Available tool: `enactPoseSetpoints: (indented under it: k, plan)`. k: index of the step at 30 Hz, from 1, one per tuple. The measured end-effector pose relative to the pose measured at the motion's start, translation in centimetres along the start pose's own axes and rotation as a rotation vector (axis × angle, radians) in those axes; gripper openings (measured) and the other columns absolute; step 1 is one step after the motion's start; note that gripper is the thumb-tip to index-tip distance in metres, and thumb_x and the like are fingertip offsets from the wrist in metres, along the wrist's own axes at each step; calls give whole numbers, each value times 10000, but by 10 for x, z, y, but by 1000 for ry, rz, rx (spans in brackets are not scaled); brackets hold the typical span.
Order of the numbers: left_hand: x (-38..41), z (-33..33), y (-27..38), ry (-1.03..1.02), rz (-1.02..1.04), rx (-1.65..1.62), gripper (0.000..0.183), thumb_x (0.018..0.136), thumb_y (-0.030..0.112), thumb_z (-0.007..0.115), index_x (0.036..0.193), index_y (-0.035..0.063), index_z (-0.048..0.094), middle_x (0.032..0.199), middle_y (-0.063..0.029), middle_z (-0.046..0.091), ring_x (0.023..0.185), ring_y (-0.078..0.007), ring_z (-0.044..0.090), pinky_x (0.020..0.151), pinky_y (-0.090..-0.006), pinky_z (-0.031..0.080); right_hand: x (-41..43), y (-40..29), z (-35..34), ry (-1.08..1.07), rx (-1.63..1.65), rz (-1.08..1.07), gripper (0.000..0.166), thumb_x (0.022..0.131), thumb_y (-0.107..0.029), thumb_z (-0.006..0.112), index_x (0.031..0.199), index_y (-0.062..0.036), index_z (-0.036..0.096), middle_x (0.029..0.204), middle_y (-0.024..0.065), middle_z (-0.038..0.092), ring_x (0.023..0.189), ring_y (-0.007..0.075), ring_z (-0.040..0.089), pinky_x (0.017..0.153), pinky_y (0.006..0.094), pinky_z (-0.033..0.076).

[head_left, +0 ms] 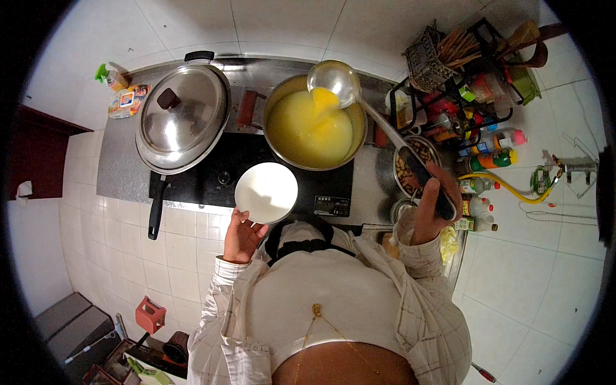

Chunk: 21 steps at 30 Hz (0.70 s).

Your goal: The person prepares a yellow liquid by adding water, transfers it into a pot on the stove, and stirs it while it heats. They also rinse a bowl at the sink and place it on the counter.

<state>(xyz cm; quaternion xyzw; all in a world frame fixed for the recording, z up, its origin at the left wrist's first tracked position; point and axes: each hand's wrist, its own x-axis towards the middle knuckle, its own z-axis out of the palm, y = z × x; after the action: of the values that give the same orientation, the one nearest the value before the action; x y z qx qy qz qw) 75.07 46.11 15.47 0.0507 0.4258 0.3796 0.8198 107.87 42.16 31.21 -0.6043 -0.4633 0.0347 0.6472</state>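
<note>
My right hand [438,199] grips the dark handle of a metal ladle [334,79]. The ladle's bowl is tipped over the far rim of a metal pot [363,130], and yellow liquid [325,101] runs from it into the paler yellow liquid [303,137] inside. By its near left rim, my left hand [245,236] holds a white bowl [266,192] above the front of the black cooktop [207,183]. The bowl's inside looks white, with no food visible in it. The pot's red side handle [248,108] points left.
A lidded wok [185,115] stands left, its black handle [156,209] jutting past the counter. At right are a metal bowl of brown pieces [423,149], several bottles [481,185], and a black rack [402,101] with chopsticks [457,45]. A yellow hose [510,190] runs along the right wall.
</note>
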Motion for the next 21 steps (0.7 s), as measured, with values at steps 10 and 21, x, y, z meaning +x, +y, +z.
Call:
enactPoseSetpoints:
  k: [10, 21]
  plan:
    - [-3, 3, 2, -12, -2, 6, 379, 816, 263, 652, 1147, 183, 487, 1189, -78, 477, 1042, -229, 506, 818, -369, 520, -3, 15, -9, -232, -379, -481, 259, 770, -159, 733, 1003, -53, 689, 844, 97, 700, 661, 236, 667, 607, 328, 519]
    - [-1, -3, 0, -29, -13, 1, 411, 821, 259, 648, 1188, 185, 477, 1187, -71, 494, 1043, -234, 529, 814, -349, 525, -3, 24, 17, -589, -461, -549, 353, 704, -139, 782, 1035, -78, 675, 825, 116, 672, 617, 259, 640, 526, 330, 498]
